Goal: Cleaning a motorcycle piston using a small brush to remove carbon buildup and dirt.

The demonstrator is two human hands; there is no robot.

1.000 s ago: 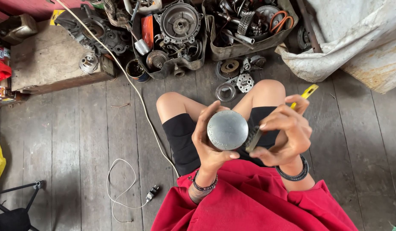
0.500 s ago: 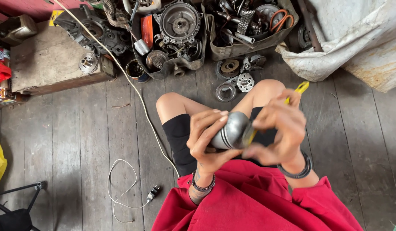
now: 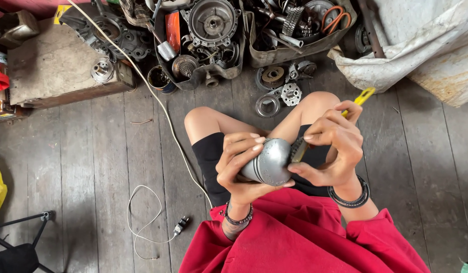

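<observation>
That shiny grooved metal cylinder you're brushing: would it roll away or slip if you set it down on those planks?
Probably. The metal cylinder is round with a domed, polished crown, so on its side it would likely roll. It looks like solid metal, so it is probably heavy for its size. The left hand wraps it fully, perhaps because it is slick; the right hand holds a yellow-handled brush.

Both hands up at lap level w/ metal piston (image 3: 268, 162) between them; left hand (image 3: 239, 164), right hand (image 3: 330, 151) crowd that spot, knees just behind. Fwd reach blocked: engine parts (image 3: 211, 35) heaped along top edge, loose gears/bearings (image 3: 279, 93) right past knees. White cord (image 3: 158, 108) crosses planks on left side, plug (image 3: 181, 226) near hip. Open floorboards (image 3: 82, 167) far left & right of right knee. Tarp bundle (image 3: 421, 45) fills upper right corner. Wood block (image 3: 52, 65) upper left.
</observation>
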